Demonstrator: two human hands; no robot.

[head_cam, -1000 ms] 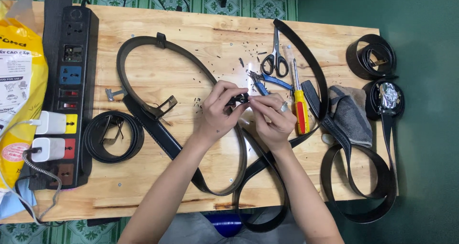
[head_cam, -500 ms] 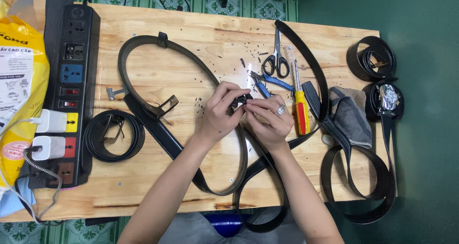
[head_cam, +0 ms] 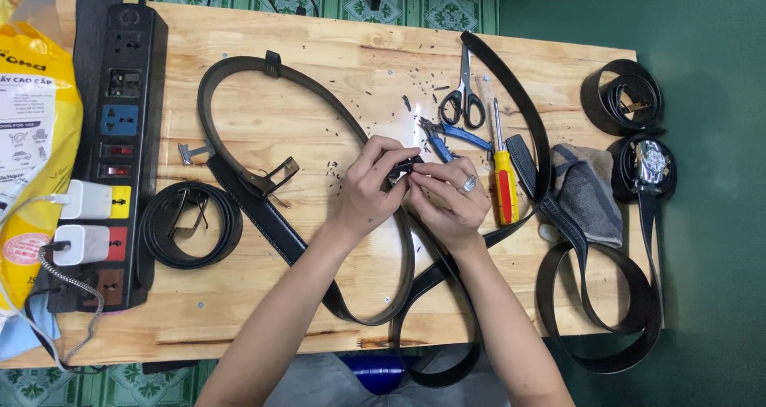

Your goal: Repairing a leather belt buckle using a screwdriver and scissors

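Both my hands meet over the middle of the wooden table (head_cam: 319,80). My left hand (head_cam: 373,182) and my right hand (head_cam: 448,195), which wears a ring, pinch a small black belt buckle (head_cam: 404,170) between their fingertips. The end of a long black belt (head_cam: 351,311) runs up to the buckle, and its loop lies below my wrists. Much of the buckle is hidden by my fingers.
Scissors (head_cam: 463,96), blue-handled pliers (head_cam: 451,134) and a red-and-yellow screwdriver (head_cam: 503,179) lie just right of my hands. A black power strip (head_cam: 120,120) with chargers and a yellow bag (head_cam: 32,160) lie at left. Coiled belts (head_cam: 191,225) (head_cam: 622,96) and a grey cloth (head_cam: 590,191) lie about.
My hands have stayed together on the buckle, with only small finger shifts. Nothing else on the table moved.
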